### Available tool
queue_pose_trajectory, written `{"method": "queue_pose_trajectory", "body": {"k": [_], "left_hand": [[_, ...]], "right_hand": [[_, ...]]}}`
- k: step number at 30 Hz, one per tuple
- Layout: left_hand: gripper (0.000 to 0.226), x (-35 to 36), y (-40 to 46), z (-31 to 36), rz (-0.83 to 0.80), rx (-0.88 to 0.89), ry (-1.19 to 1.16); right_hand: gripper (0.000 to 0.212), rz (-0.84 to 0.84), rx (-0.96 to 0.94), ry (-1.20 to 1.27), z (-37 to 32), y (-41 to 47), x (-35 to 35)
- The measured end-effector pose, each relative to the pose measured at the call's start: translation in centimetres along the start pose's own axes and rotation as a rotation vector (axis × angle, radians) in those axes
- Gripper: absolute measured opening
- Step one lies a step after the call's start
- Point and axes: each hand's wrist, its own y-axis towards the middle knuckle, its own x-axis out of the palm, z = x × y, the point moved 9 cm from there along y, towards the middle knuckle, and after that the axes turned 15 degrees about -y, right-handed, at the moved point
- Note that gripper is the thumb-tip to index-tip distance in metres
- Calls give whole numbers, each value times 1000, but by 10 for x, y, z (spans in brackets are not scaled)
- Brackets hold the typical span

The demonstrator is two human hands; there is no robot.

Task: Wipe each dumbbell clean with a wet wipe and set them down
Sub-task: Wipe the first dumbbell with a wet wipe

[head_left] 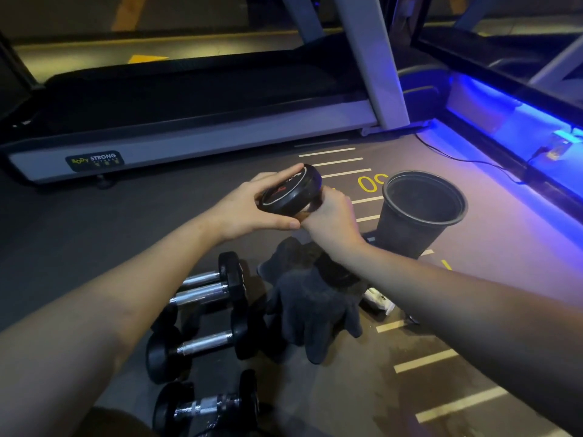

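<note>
Both hands hold one dumbbell in the air above the floor. The left hand cups its black end, fingers curled around the rim. The right hand is closed around the handle below. Other dumbbells lie on the floor beside a dark cloth, near a black bin.

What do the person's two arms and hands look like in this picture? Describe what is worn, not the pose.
Both forearms are bare up to the picture's edge: no sleeves in view. The left hand and right hand wear no gloves, and no rings, watch or wristbands can be seen. The lighting is dim, with a blue-purple tint on the right side.
</note>
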Motion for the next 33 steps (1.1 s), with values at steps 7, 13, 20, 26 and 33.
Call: {"method": "queue_pose_trajectory", "body": {"k": [7, 13, 20, 26, 33], "left_hand": [[91, -5, -6, -2, 11, -36, -13], [91, -9, -11, -7, 28, -75, -54], [93, -8, -12, -10, 60, -86, -116], [93, -11, -17, -14, 52, -111, -120], [93, -10, -16, -11, 63, -100, -125]], "right_hand": [[27, -239, 43, 203, 6, 15, 14], [34, -163, 102, 288, 13, 8, 30], [27, 27, 76, 250, 10, -4, 25], [32, -144, 54, 282, 9, 11, 31], [32, -140, 44, 146, 7, 8, 29]]}}
